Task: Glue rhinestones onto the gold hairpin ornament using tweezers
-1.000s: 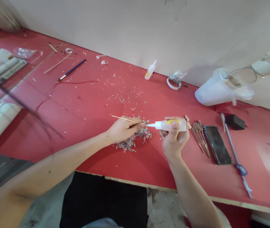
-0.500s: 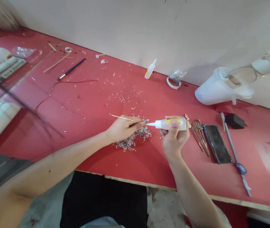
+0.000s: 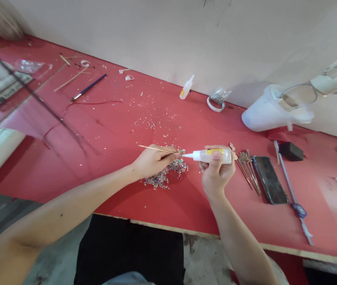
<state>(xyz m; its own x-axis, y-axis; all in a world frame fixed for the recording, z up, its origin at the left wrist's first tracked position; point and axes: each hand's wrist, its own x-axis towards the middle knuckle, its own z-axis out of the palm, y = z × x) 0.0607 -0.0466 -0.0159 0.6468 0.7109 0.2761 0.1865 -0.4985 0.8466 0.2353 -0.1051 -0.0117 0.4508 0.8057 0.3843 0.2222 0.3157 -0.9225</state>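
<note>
My left hand [image 3: 153, 160] pinches a thin gold-coloured hairpin [image 3: 156, 148], its shaft pointing left over the back of the hand and its head mostly hidden by the fingertips. In my right hand [image 3: 216, 174] is a white glue bottle [image 3: 201, 155] with a yellow label, held sideways. The bottle's narrow nozzle meets the left fingertips at the hairpin's head; whether it touches cannot be made out. Beneath the left hand lies a heap of small shiny multicoloured chips [image 3: 160, 180]. Several gold hairpins with ornate heads [image 3: 250, 170] rest right of my right hand.
Beside the hairpins are a dark phone [image 3: 269, 180], a black block [image 3: 291, 151] and a long thin strip [image 3: 288, 182]. Along the wall stand a white cup [image 3: 263, 111], a tape ring [image 3: 216, 105] and another glue bottle [image 3: 187, 87]. A blue paintbrush [image 3: 89, 87] lies left on the red table [image 3: 121, 126].
Both hands keep nearly the same pose, with the bottle's nozzle still at the left fingertips. A blurred dark cord at the left has shifted upward in view.
</note>
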